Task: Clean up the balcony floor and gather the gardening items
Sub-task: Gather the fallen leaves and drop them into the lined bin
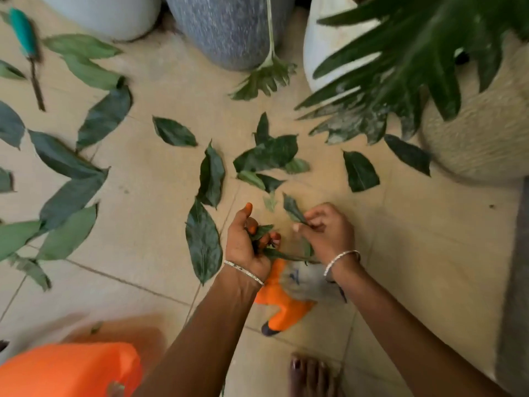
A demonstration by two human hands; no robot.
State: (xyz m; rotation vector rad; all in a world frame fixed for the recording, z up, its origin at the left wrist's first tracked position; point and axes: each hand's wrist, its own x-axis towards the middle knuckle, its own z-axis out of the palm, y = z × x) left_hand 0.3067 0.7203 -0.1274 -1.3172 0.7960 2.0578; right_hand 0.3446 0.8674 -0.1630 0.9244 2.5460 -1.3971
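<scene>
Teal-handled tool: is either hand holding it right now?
No, the teal-handled tool lies on the floor tiles, far from the left hand and right hand, which both hold leaves.

One wide-angle camera, worn on the person's head, looks almost straight down at the tiled floor (148, 202), near enough that both forearms run up from the bottom edge. The left hand (246, 242) and right hand (326, 230) sit just below the middle, with scattered leaves (266, 156) spread beyond them. Plant pots (229, 30) line the far top edge, and a bare foot (306, 373) marks the near one.
</scene>
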